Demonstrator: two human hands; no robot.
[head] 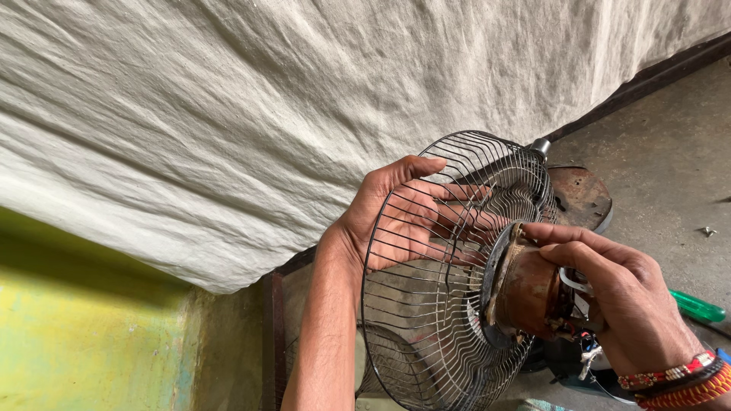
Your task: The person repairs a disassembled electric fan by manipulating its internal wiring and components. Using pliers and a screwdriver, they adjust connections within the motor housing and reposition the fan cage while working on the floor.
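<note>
A round black wire fan guard (426, 335) is held up on edge, with a rusty brown fan motor (529, 293) fixed at its centre. My left hand (396, 209) sits behind the guard with its open palm and fingers against the wires near the hub. My right hand (624, 301) grips the motor body from the right, fingers curled over its top. Bead bracelets in red and orange circle the right wrist.
A large white cloth (251, 114) covers the upper view. A rusty round metal base (579, 196) lies on the grey concrete floor behind the guard. A green tool handle (699, 308) and a small screw (708, 230) lie at the right. A yellow-green wall (84, 342) is lower left.
</note>
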